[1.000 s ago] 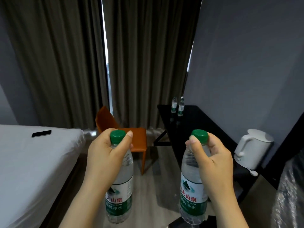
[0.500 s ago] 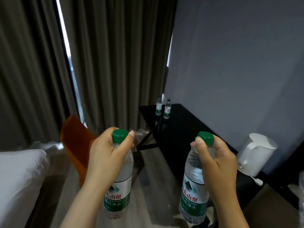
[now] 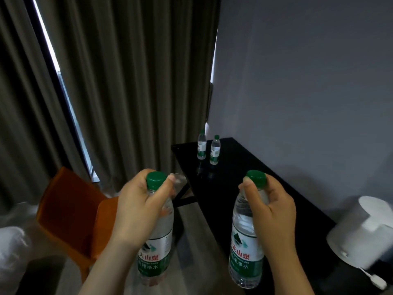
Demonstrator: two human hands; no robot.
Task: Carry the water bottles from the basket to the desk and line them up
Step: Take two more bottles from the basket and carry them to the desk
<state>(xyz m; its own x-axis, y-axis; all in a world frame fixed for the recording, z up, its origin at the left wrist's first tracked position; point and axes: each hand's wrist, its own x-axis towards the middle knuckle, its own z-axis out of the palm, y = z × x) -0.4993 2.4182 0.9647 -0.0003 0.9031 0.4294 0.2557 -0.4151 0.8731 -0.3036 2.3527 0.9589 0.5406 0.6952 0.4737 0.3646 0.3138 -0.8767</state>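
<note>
- Currently the left hand (image 3: 140, 209) is clenched round the neck of one water bottle (image 3: 157, 248), low at 7 o'clock. The right hand (image 3: 274, 213) grasps a second bottle (image 3: 246, 252) the same way at 5 o'clock. Both bottles hang upright in the air, not yet set down.
- Gripped just under the green caps, their heavy lower parts are free to swing. A quick stride or turn could probably work a neck loose from the fingers.
- Two more bottles, the farther one (image 3: 201, 146) and the nearer one (image 3: 215, 150), stand close together at the far end of the black desk (image 3: 244, 177), at 12 o'clock from the hands. Setting the carried pair down too near could knock these over, one into the other.
- Lowering both at once splits attention. One base landing tilted on the glossy top might tip, or the row might come out crooked.
- A white kettle (image 3: 359, 233) sits on the desk's near end at 4 o'clock. The right forearm could brush it in passing.
- An orange chair (image 3: 70, 211) stands at 8 o'clock beside the path, where the left bottle could clip its back.
- No basket is in view.
</note>
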